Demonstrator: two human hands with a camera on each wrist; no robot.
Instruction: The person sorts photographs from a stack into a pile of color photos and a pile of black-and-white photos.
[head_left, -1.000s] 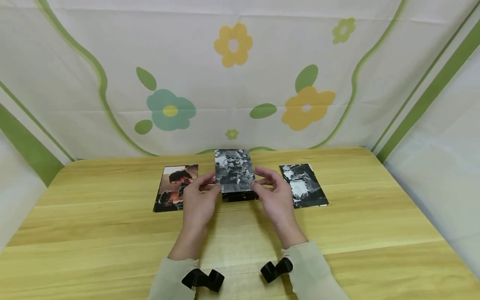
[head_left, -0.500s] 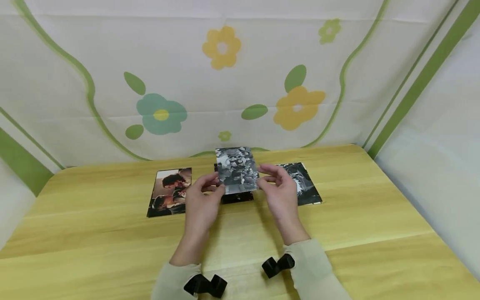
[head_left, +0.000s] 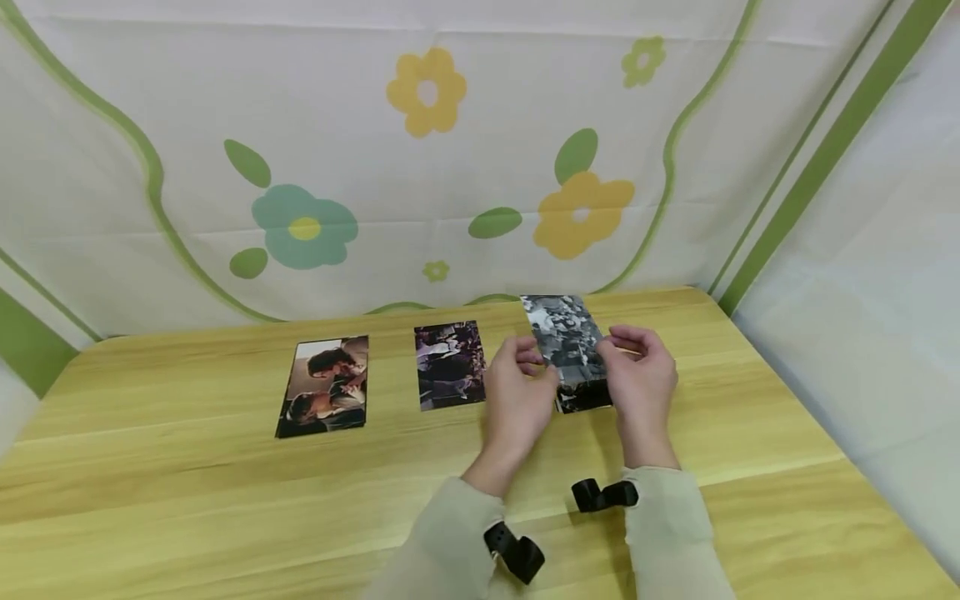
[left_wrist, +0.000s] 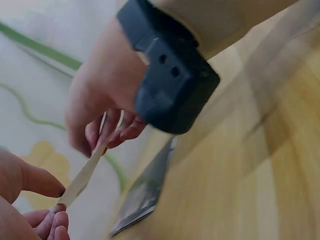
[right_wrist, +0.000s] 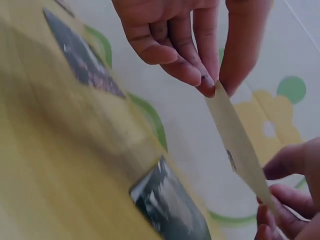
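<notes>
A black-and-white photo print of a crowd is held between two hands above the right-hand photo stack. My left hand pinches its lower left edge between thumb and fingers. The right hand pinches the lower right edge the same way. In the left wrist view the print appears nearly edge-on, raised off the table and apart from the stack below. From the right wrist, the print's pale back shows. Most of the right-hand stack is hidden behind the print in the head view.
On the wooden table a dark colour photo lies in the middle. Farther left is a stack topped by a photo of two people. A white flower-patterned cloth hangs behind the table. Black cameras sit on both wrists.
Both hands have carried the print rightward, from above the middle photo to above the right-hand stack. The middle photo is uncovered now. The head view has shifted slightly.
</notes>
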